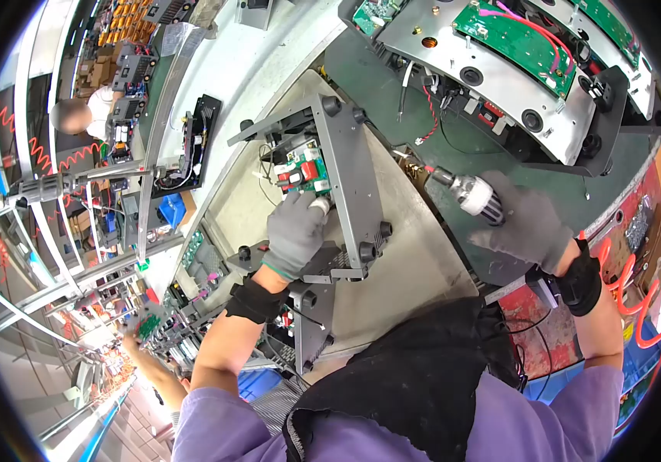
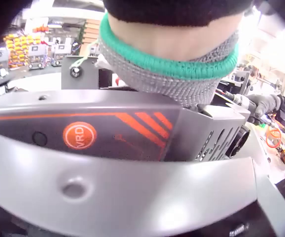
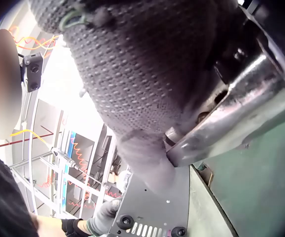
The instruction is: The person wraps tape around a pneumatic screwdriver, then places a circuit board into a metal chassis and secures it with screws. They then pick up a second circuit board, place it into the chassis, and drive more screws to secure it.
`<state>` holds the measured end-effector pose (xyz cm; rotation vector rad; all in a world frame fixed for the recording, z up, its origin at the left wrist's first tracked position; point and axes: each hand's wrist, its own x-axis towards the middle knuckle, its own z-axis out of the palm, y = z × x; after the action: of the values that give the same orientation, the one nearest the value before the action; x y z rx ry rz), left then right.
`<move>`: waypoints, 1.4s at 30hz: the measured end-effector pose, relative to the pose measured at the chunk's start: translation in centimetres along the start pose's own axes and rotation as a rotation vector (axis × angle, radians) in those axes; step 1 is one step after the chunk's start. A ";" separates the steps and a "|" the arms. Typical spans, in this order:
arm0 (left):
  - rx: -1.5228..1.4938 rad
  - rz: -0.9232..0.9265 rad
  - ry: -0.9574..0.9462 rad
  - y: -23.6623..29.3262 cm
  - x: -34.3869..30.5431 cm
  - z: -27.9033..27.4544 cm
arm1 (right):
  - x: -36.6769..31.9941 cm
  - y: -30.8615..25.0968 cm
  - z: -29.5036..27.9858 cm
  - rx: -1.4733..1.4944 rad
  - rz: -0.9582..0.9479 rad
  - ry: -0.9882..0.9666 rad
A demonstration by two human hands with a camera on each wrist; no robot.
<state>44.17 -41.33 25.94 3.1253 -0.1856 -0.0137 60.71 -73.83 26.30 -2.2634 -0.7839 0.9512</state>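
An open grey metal housing (image 1: 352,177) stands tilted on the worktop, with a green circuit board and red parts (image 1: 297,175) inside. The gloved left hand (image 1: 296,235) reaches into it, its fingers curled at a pale round part (image 1: 320,205) beside the board. In the left wrist view, the housing's front panel (image 2: 34,131) bears a VRD logo; the glove's fingers are hidden behind it. To the housing's right, the gloved right hand (image 1: 527,223) grips a powered screwdriver (image 1: 475,199), its tip pointing up and left, apart from the housing. The right glove (image 3: 132,89) fills much of its wrist view.
Larger metal chassis with green boards (image 1: 511,46) lie at the upper right on a green surface (image 1: 454,254). A second grey unit (image 1: 311,327) sits below the left hand. Coiled red hose (image 1: 627,289) hangs at the right. Other people are at the left.
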 end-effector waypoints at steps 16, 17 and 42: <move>-0.125 0.139 0.002 5.7 -4.3 0.8 | -0.9 2.2 0.3 0.323 -0.070 -0.049; -0.156 0.184 -0.026 6.1 -5.0 0.7 | -1.1 2.7 0.4 0.213 -0.161 -0.011; -0.113 0.295 -0.070 6.4 -5.8 0.8 | -2.7 5.3 2.7 -0.288 -0.242 -0.161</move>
<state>37.68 -47.04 25.26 2.9546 -0.6202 -0.1264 58.64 -78.52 22.27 -2.2780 -1.3065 0.9636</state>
